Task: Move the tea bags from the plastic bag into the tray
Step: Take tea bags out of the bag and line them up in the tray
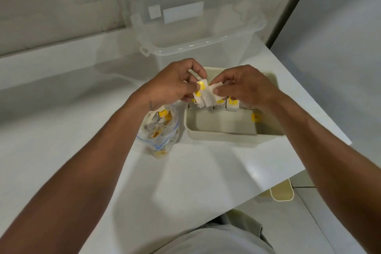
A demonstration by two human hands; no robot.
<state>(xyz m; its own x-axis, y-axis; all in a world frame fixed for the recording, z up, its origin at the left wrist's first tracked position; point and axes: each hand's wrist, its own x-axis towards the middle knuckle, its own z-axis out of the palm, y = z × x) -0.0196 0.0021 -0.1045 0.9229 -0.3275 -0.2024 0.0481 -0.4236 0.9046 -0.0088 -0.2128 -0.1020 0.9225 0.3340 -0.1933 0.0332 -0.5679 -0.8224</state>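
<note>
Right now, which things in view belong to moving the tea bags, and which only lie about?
For the job: tea bags pinched by left hand and right hand; plastic bag; tray.
Lying about: clear storage box; small beige container at lower right.

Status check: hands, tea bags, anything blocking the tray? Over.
Both pinching: left hand, right hand, on a clump of tea bags over the tray. More sit in the plastic bag. Nothing blocking the tray.

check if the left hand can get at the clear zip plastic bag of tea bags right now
Probably yes: the clear zip plastic bag lies right by the left hand, nothing between, though that hand pinches white tea bags.
</note>
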